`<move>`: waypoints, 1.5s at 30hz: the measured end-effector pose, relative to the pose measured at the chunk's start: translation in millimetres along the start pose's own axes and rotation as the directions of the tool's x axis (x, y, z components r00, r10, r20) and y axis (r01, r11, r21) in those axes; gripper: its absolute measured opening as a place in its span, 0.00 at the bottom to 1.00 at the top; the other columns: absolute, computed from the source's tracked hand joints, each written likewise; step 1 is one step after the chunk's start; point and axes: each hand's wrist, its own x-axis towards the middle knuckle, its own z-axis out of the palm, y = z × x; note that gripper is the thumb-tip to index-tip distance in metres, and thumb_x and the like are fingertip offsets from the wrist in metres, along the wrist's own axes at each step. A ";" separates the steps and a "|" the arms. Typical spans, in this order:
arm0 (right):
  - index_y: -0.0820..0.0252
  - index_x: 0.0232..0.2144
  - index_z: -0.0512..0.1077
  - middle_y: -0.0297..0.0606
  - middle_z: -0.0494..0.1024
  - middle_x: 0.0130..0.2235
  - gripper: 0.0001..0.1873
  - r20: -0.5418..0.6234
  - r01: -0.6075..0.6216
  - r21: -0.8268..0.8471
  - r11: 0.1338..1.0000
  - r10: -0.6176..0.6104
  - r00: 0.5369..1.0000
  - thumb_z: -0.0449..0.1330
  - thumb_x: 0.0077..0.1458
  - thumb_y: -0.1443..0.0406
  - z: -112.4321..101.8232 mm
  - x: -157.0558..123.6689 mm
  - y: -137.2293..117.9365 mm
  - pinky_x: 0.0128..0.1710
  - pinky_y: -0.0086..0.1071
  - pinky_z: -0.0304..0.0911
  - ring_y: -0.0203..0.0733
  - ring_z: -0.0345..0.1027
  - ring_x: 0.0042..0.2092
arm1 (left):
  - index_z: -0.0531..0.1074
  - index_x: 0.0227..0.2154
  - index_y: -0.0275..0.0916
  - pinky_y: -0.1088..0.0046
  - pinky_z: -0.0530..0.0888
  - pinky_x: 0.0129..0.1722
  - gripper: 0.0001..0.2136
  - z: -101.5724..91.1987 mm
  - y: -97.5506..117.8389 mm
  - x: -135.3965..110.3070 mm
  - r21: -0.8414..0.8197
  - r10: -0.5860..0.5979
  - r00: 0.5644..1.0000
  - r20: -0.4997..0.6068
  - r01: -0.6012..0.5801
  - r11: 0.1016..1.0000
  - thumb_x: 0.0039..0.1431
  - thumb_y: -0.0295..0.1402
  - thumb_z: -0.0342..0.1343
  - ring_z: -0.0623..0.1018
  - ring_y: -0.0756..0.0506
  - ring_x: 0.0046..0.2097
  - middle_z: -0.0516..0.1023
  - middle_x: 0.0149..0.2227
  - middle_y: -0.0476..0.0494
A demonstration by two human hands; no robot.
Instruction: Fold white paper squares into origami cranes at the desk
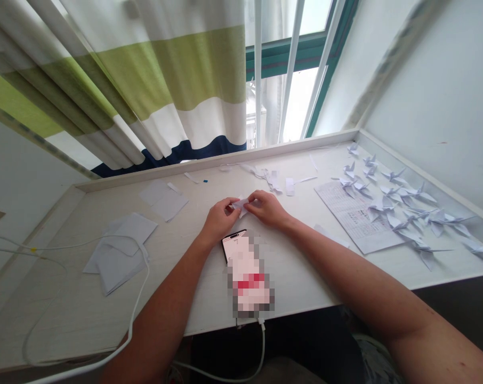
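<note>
My left hand [220, 220] and my right hand [267, 209] meet above the middle of the white desk [289, 272]. Both pinch a small folded piece of white paper [240, 205] between their fingers. Just below my hands, a smartphone [246, 274] lies on the desk, its screen pixelated. Several folded paper cranes [405, 200] lie scattered at the right of the desk, partly on a printed sheet [355, 216]. Neither hand touches the phone or the cranes.
Loose white paper sheets [119, 250] lie in piles at the left, with more [163, 201] further back. Paper scraps [271, 178] lie along the back ledge [221, 160]. A white cable [141, 298] runs across the desk's left side. A striped curtain [193, 90] hangs at the window behind.
</note>
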 end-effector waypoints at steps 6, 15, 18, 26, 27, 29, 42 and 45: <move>0.57 0.35 0.78 0.38 0.82 0.38 0.03 0.038 0.035 -0.077 0.996 -0.032 0.999 0.68 0.58 0.69 0.4 0.3 -2.1 0.45 0.36 0.65 0.44 0.73 0.42 | 0.82 0.35 0.41 0.61 0.76 0.52 0.05 -1.7 -5.6 2.8 0.143 0.076 0.995 -0.062 -0.067 0.988 0.61 0.33 0.61 0.80 0.41 0.48 0.85 0.44 0.42; 0.57 0.34 0.79 0.38 0.84 0.37 0.03 0.055 0.010 -0.168 0.986 -0.001 0.998 0.66 0.61 0.67 -2.3 3.1 -11.9 0.44 0.35 0.65 0.44 0.75 0.41 | 0.83 0.36 0.43 0.62 0.76 0.50 0.06 -7.2 -5.3 5.2 0.232 0.112 0.994 -0.018 -0.105 0.967 0.63 0.33 0.61 0.81 0.40 0.45 0.85 0.39 0.43; 0.57 0.34 0.78 0.38 0.84 0.37 0.03 0.056 -0.021 -0.180 0.983 0.032 0.998 0.65 0.62 0.66 -2.8 4.5 -16.5 0.44 0.36 0.66 0.45 0.76 0.41 | 0.82 0.36 0.43 0.64 0.76 0.45 0.06 -5.6 -3.3 6.8 0.223 0.074 0.997 -0.034 -0.064 0.973 0.64 0.34 0.60 0.82 0.42 0.40 0.85 0.37 0.44; 0.57 0.37 0.77 0.38 0.84 0.35 0.03 -0.009 -0.163 -0.097 0.982 0.163 0.987 0.65 0.58 0.68 3.9 9.2 -20.6 0.43 0.37 0.67 0.45 0.77 0.39 | 0.79 0.38 0.41 0.67 0.76 0.41 0.06 4.9 -3.7 14.4 0.073 -0.060 0.988 -0.143 0.071 0.995 0.57 0.32 0.64 0.81 0.44 0.37 0.84 0.36 0.44; 0.57 0.37 0.77 0.38 0.84 0.35 0.04 -0.016 -0.167 -0.092 0.982 0.166 0.986 0.65 0.58 0.68 4.9 9.3 -20.6 0.43 0.37 0.67 0.45 0.77 0.39 | 0.79 0.38 0.41 0.67 0.75 0.40 0.06 5.8 -4.3 15.6 0.052 -0.074 0.987 -0.146 0.082 0.995 0.57 0.32 0.64 0.81 0.44 0.36 0.84 0.35 0.45; 0.57 0.38 0.77 0.38 0.84 0.37 0.05 -0.026 -0.157 -0.087 0.984 0.156 0.987 0.64 0.58 0.69 6.4 8.7 -20.5 0.44 0.37 0.67 0.45 0.77 0.40 | 0.77 0.37 0.41 0.68 0.75 0.38 0.06 6.7 -6.0 17.7 -0.006 -0.102 0.985 -0.141 0.103 0.995 0.56 0.31 0.64 0.81 0.45 0.35 0.83 0.34 0.45; 0.58 0.43 0.76 0.45 0.83 0.48 0.07 0.025 0.294 -0.247 0.923 -0.298 0.954 0.60 0.64 0.63 -5.7 -5.1 -25.1 0.58 0.48 0.63 0.53 0.73 0.54 | 0.69 0.37 0.45 0.71 0.71 0.33 0.10 4.4 -2.9 16.7 -0.032 -0.162 0.973 -0.167 0.159 0.987 0.54 0.31 0.63 0.80 0.45 0.31 0.80 0.26 0.54; 0.57 0.46 0.78 0.46 0.83 0.52 0.12 0.202 0.394 -0.304 0.867 -0.346 0.916 0.61 0.65 0.59 -10.3 -7.1 -25.1 0.66 0.54 0.57 0.55 0.72 0.59 | 0.72 0.41 0.45 0.71 0.72 0.34 0.10 4.9 -0.5 14.9 0.006 -0.157 0.975 -0.157 0.160 0.987 0.56 0.32 0.63 0.82 0.45 0.32 0.82 0.26 0.53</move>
